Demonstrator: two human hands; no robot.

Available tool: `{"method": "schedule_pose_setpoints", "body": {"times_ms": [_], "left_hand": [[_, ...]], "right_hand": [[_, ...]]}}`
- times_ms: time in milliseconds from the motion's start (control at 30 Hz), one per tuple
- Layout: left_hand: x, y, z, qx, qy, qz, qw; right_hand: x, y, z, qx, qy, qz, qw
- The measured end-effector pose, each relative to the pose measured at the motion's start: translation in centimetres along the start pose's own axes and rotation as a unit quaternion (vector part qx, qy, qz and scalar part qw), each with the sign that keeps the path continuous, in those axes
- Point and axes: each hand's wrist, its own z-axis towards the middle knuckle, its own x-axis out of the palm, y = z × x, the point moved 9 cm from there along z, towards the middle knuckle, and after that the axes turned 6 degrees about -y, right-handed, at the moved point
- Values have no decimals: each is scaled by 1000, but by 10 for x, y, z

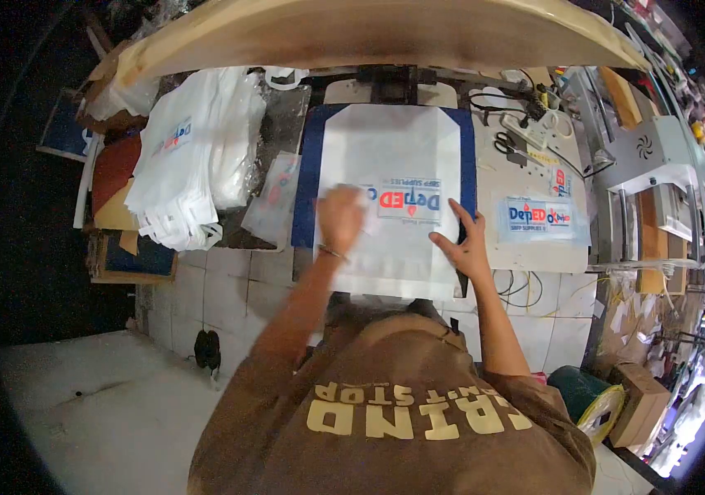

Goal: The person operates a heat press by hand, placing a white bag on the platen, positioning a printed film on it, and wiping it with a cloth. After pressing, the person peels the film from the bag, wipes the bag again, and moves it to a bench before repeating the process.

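A white bag lies flat on a dark blue pad in front of me. A blue and red "DepED" print crosses its middle, upside down from my side. My left hand is over the left part of the bag, at the print's end; motion blurs it and its fingers cannot be made out. My right hand rests at the bag's right edge, thumb and fingers spread, holding nothing.
Stacked white printed bags lie at left, beside loose printed film. On the right are printed film sheets, black scissors, a power strip and a white machine. A pale curved band spans the top.
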Motion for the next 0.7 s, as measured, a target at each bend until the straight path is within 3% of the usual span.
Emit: {"method": "schedule_pose_setpoints", "body": {"times_ms": [33,67,133,200,267,300,333,367,400,467,500,533,567,600,667,700], "left_hand": [[-25,38,14,6,-30,-20,999],[-29,62,35,-39,95,86,991],[-31,82,46,-17,122,74,990],[-33,47,58,-77,134,-102,983],[-42,-29,62,-125,130,-248,952],[-36,-67,50,-130,189,-315,921],[-33,-99,39,-132,247,-381,881],[-35,-118,33,-172,304,-432,831],[-35,-132,26,-208,358,-479,774],[-19,-96,11,-159,265,-417,854],[-22,-67,15,-143,214,-356,898],[-30,-36,25,-177,176,-331,910],[-19,2,19,-121,140,-218,958],[-21,27,26,-137,118,-186,966],[-23,45,35,-106,87,-147,980],[-17,53,36,-124,91,-147,977]], "right_hand": [[-1,3,1,10,3,1,1000],[-1,4,2,18,4,3,1000],[-2,13,0,-21,-27,-37,999],[-20,48,-6,-93,-122,-237,959],[-17,72,-12,-66,-134,-202,968],[-6,80,-14,22,-81,31,996],[11,82,-18,107,-26,263,959],[28,73,-22,131,20,346,929],[33,88,-26,217,7,416,883],[31,59,-31,140,3,237,961],[29,54,-33,142,1,236,961],[22,54,-36,116,-18,185,976],[16,54,-40,89,-37,133,986],[13,50,-45,92,-39,130,986],[13,67,-49,-45,-17,-16,999],[17,62,-52,-38,-9,-32,999]]}}
